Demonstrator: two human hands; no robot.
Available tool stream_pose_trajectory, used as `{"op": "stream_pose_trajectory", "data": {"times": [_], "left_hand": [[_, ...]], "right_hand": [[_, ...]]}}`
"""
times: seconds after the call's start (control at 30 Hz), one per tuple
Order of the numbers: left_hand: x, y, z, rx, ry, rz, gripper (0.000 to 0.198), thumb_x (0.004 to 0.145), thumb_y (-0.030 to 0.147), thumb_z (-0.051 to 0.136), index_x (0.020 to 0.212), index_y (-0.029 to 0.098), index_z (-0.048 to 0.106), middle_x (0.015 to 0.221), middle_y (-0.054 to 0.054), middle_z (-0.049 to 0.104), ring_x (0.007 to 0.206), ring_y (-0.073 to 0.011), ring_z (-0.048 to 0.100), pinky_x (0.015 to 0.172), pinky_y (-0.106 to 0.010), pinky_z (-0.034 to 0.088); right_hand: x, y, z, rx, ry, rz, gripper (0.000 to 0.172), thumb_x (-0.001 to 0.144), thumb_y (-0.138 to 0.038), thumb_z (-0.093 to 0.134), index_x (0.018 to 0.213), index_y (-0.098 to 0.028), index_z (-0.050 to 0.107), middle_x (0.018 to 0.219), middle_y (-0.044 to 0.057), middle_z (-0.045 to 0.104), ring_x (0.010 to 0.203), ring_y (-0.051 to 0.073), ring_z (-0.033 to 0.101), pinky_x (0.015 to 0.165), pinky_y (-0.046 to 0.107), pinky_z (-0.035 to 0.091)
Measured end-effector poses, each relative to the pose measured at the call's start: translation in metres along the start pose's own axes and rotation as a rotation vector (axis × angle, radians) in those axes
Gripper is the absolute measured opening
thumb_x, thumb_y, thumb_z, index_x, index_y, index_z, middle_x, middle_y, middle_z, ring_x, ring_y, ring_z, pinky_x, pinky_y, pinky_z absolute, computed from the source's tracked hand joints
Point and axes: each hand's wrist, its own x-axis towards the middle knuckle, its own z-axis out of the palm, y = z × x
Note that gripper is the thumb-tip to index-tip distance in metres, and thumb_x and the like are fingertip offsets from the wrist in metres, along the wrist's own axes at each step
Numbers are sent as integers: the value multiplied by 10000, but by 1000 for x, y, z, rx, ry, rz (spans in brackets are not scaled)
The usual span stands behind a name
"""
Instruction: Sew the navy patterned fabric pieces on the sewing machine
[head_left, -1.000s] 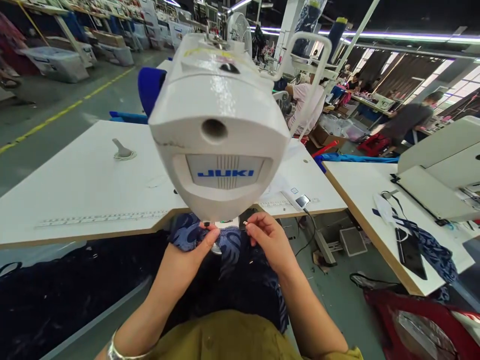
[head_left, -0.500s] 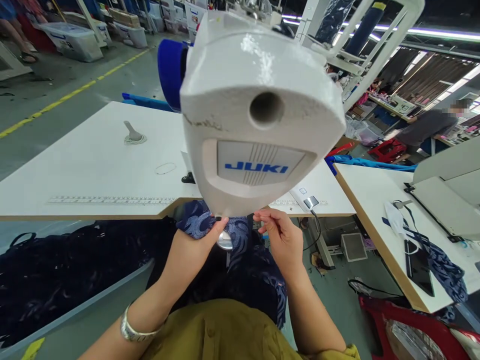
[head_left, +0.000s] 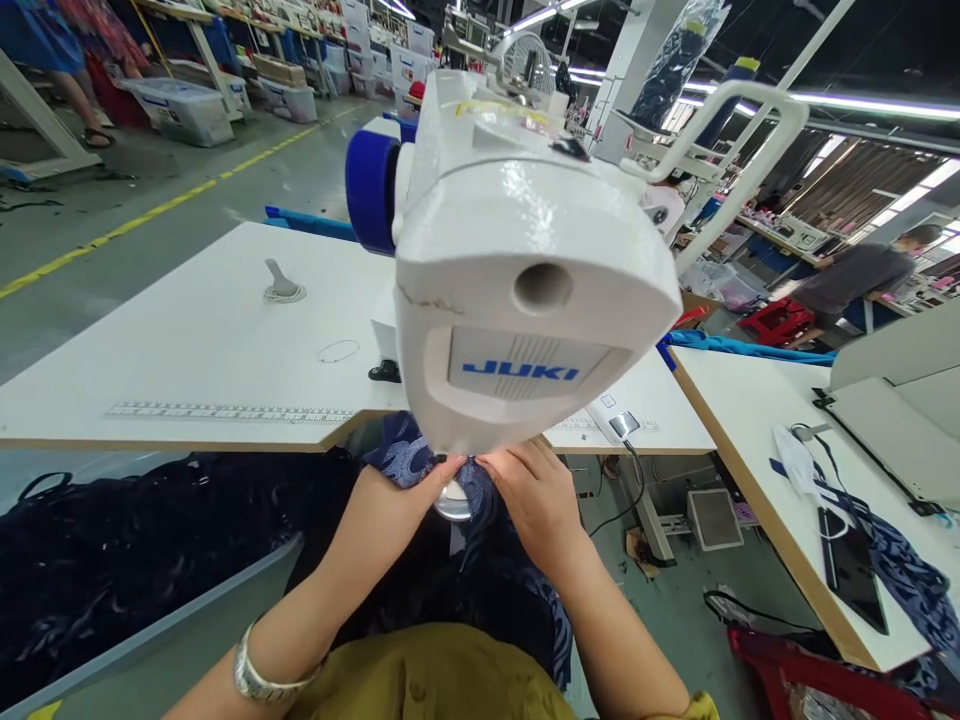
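Observation:
Right in front of me stands a white sewing machine head (head_left: 525, 290) with a blue handwheel (head_left: 373, 190). Under its lower end hangs navy patterned fabric (head_left: 478, 495), draped over a round metal part (head_left: 453, 503) and down onto my lap. My left hand (head_left: 394, 500) is closed on the fabric from the left, its thumb pointing in beneath the machine. From the other side my right hand (head_left: 531, 495) grips the same fabric, fingertips near the left thumb. The machine head hides the needle area and some fingertips.
A white table (head_left: 187, 340) with a printed ruler (head_left: 225, 412) surrounds the machine. Dark garments fill a bin (head_left: 150, 570) at lower left. On the right table lie a phone (head_left: 851, 570) and patterned fabric. A person in grey (head_left: 862, 275) sits farther back.
My right hand has moved left and in under the machine, from beside the fabric onto it. The left hand stays on the fabric. My view has tilted up slightly.

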Motion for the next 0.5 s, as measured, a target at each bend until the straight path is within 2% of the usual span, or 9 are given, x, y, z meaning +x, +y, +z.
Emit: {"op": "stream_pose_trajectory", "data": {"times": [0.1, 0.2, 0.27, 0.33, 0.37, 0.43, 0.5], "left_hand": [[0, 1, -1, -1, -3, 33, 342, 708, 483, 708, 903, 203, 675, 915, -7, 726, 895, -207, 660, 752, -264, 529], [1, 1, -1, -32, -9, 36, 336, 707, 460, 718, 917, 201, 678, 1067, -20, 706, 1031, -227, 631, 795, -276, 531], [2, 1, -1, -64, -14, 28, 324, 708, 441, 724, 925, 205, 678, 1118, -14, 692, 1099, -224, 604, 840, -275, 523], [3, 3, -1, -75, -28, 29, 310, 719, 423, 719, 948, 218, 678, 1082, 2, 702, 1115, -213, 596, 862, -271, 515], [4, 4, -1, -71, -36, 35, 288, 729, 413, 711, 945, 225, 681, 1048, 9, 709, 1110, -208, 598, 861, -268, 513], [4, 7, 1, -52, -38, 49, 234, 743, 396, 698, 912, 234, 688, 990, 21, 715, 1068, -198, 614, 851, -264, 508], [5, 8, 3, -33, -11, 54, 213, 746, 390, 695, 888, 233, 686, 969, 25, 710, 1000, -186, 631, 845, -265, 500]], "right_hand": [[0, -2, 2, -63, -26, -15, 240, 905, -102, 482, 1051, -225, 626, 889, 56, 668, 833, 191, 596, 776, 312, 491], [0, -2, 2, 4, -87, 67, 263, 917, -125, 461, 1058, -253, 641, 925, 59, 661, 854, 195, 592, 792, 325, 480], [3, 0, 3, 140, -108, 210, 203, 912, -173, 494, 971, -258, 670, 927, 51, 657, 869, 193, 593, 797, 329, 477], [10, 6, 4, 337, -147, 425, 86, 867, -247, 588, 898, -243, 668, 894, 35, 649, 852, 191, 596, 776, 323, 484], [14, 10, 4, 450, -179, 526, 89, 829, -281, 639, 904, -234, 655, 870, 24, 644, 828, 187, 596, 752, 317, 490], [21, 19, 5, 658, -260, 650, 260, 763, -326, 705, 985, -223, 619, 843, 6, 637, 782, 178, 590, 710, 308, 496], [27, 27, 5, 774, -302, 668, 331, 730, -352, 725, 1008, -220, 602, 817, -7, 635, 760, 175, 582, 693, 309, 493]]}}
